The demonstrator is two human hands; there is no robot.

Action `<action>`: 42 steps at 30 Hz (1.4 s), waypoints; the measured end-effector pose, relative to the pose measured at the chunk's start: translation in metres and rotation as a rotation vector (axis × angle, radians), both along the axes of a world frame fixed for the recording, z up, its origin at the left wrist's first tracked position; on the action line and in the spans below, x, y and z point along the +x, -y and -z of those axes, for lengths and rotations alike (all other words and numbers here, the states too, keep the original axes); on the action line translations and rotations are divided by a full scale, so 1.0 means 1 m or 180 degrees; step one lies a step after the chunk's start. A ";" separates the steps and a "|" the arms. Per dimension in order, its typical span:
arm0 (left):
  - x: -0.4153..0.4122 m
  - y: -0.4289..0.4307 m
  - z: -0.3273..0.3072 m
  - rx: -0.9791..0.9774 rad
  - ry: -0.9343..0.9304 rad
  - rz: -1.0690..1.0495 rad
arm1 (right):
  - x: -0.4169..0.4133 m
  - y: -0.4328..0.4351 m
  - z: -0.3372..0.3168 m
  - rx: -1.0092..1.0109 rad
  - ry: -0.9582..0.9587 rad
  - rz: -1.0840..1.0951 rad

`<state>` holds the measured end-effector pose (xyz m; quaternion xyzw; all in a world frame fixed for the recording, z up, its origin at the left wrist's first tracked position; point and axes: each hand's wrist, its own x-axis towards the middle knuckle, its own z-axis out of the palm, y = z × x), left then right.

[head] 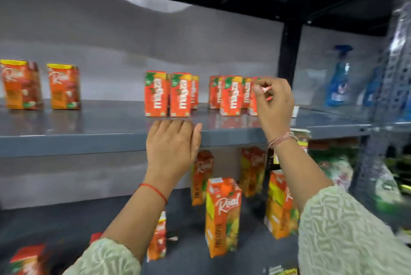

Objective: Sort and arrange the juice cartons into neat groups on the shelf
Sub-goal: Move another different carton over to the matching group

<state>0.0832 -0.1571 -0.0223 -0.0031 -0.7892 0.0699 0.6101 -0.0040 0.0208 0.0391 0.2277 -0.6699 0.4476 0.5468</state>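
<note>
I see the right hand (274, 101) with fingers pinched on the top corner of a small carton (253, 97) at the right end of the upper shelf (111, 141) — the left hand (172, 143) lies flat and open on the shelf's front edge. More small cartons (168, 94) stand just left; two wider cartons (42, 85) stand far left, tall cartons (222, 214) below.

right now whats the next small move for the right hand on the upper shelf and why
Probably close the right hand on the rightmost small carton and slide it left against its cluster. That cluster looks staggered, while the left pair stands flush. The left hand only rests on the shelf edge.
</note>
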 end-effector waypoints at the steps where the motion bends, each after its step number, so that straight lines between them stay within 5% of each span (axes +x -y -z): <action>1: -0.009 -0.015 -0.001 -0.0063 0.0019 0.0043 | -0.011 -0.017 -0.003 -0.0034 0.0096 0.0143; 4: -0.026 -0.041 -0.004 0.0019 0.0057 -0.0104 | -0.051 -0.063 -0.018 -0.0375 0.0735 0.0638; 7: -0.032 -0.040 0.000 0.0014 -0.0126 -0.0346 | -0.083 -0.092 -0.029 -0.0045 0.2046 0.1110; 11: -0.035 -0.038 0.004 -0.0075 -0.0202 -0.0407 | -0.098 -0.102 -0.024 0.0538 0.2953 0.0709; 20: -0.036 -0.039 0.006 -0.0132 -0.0325 -0.0418 | -0.080 -0.115 -0.008 0.0192 0.2485 0.0229; 27: -0.030 -0.038 0.003 -0.0132 -0.0115 -0.0307 | -0.055 -0.121 0.006 -0.0528 0.2055 -0.1094; 42: 0.067 0.108 0.000 -0.0098 -0.0076 -0.0442 | 0.040 0.078 -0.016 0.0275 0.2343 -0.2616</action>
